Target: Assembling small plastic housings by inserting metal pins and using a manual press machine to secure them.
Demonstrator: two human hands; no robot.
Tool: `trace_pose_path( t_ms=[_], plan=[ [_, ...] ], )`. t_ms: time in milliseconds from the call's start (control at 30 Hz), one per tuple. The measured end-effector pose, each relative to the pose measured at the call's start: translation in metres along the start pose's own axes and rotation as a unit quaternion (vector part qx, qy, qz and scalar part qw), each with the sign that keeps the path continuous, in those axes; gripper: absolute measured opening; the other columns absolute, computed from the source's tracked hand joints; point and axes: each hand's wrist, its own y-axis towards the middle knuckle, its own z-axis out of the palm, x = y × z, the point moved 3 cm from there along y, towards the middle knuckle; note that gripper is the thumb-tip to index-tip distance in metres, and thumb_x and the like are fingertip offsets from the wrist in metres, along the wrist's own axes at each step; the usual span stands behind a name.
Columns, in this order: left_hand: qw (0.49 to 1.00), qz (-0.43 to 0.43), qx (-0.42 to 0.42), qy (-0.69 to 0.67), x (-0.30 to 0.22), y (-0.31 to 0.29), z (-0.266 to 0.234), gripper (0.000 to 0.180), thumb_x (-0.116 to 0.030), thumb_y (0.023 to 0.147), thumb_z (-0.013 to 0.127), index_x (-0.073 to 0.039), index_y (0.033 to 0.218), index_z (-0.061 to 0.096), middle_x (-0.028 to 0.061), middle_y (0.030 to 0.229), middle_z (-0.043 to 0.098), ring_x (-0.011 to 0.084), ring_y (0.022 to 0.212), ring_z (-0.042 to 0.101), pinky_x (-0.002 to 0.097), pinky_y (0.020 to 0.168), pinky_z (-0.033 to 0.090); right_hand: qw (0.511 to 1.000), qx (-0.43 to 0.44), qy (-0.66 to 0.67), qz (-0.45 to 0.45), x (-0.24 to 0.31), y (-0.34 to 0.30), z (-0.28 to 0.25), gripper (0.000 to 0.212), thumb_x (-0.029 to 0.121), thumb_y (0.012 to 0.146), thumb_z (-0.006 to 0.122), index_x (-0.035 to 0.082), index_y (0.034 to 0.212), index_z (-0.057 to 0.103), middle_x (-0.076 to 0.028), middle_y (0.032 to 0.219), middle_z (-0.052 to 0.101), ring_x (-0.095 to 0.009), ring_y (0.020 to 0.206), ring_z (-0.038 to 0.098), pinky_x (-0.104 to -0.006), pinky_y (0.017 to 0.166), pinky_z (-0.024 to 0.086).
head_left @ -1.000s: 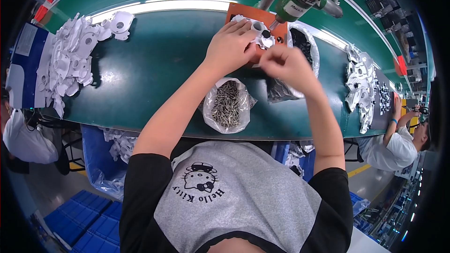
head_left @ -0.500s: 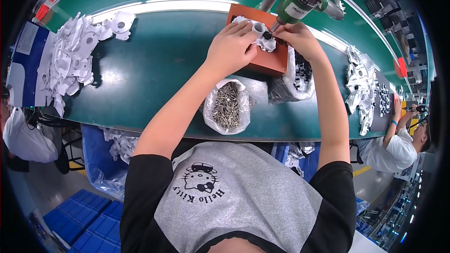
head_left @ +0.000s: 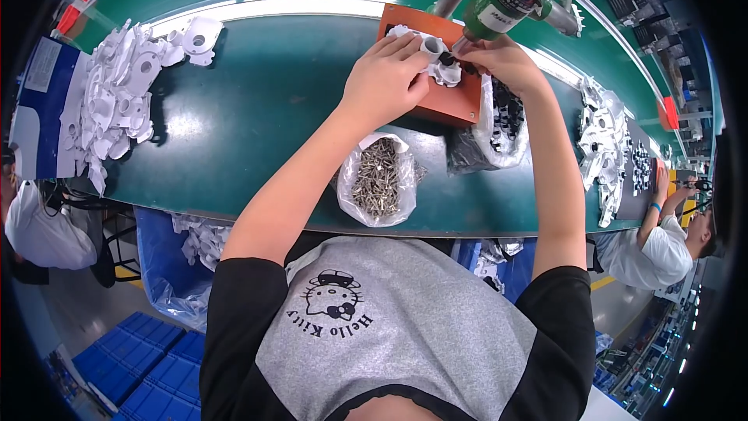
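A white plastic part lies on the orange fixture block, with a small black piece on it. My left hand is closed over the part's left side, thumb near its round white cup. Just right of the black piece, my right hand has its fingers bent together beside the press tip; whatever they pinch is hidden. Above both hands reaches the green press head, its metal tip close to the part.
A bag of metal screws stands near the front edge, a bag of black pieces right of the fixture. White parts pile up at left, more at right. Beyond these, a person sits working.
My right hand has shifted slightly right and its fingers have curled closer beside the press tip. My left hand stays on the white part.
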Motion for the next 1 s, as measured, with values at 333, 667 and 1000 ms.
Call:
trace_pose_path(
  t_ms=[333, 667, 1000],
  plan=[
    [1.000, -0.005, 0.002, 0.002, 0.000, 0.002, -0.001, 0.013, -0.013, 0.076, 0.063, -0.006, 0.087, 0.064, 0.0139, 0.110, 0.066, 0.0315, 0.104, 0.061, 0.0400, 0.096, 0.047, 0.997, 0.049, -0.057, 0.025, -0.009, 0.021, -0.008, 0.015, 0.016, 0.082, 0.072, 0.003, 0.088, 0.068, -0.001, 0.077, 0.064, -0.007, 0.062, 0.051, -0.0222, 0.047, 0.037],
    [1.000, -0.001, 0.000, -0.003, -0.001, -0.003, -0.001, 0.013, -0.013, 0.077, 0.063, -0.005, 0.088, 0.063, 0.0140, 0.109, 0.066, 0.0310, 0.103, 0.061, 0.0406, 0.097, 0.046, 0.999, 0.036, -0.017, -0.020, -0.019, 0.016, -0.004, 0.022, 0.022, 0.078, 0.075, 0.003, 0.079, 0.065, 0.001, 0.064, 0.054, -0.007, 0.053, 0.048, -0.0219, 0.042, 0.036],
    [1.000, -0.001, 0.010, -0.001, -0.005, 0.000, -0.002, 0.011, -0.013, 0.078, 0.061, -0.004, 0.085, 0.061, 0.0147, 0.110, 0.065, 0.0317, 0.104, 0.061, 0.0413, 0.098, 0.045, 0.997, 0.002, -0.075, 0.011, -0.009, 0.010, -0.002, 0.025, 0.026, 0.075, 0.075, 0.004, 0.074, 0.063, 0.002, 0.065, 0.056, -0.007, 0.056, 0.050, -0.0224, 0.047, 0.038]
  ],
)
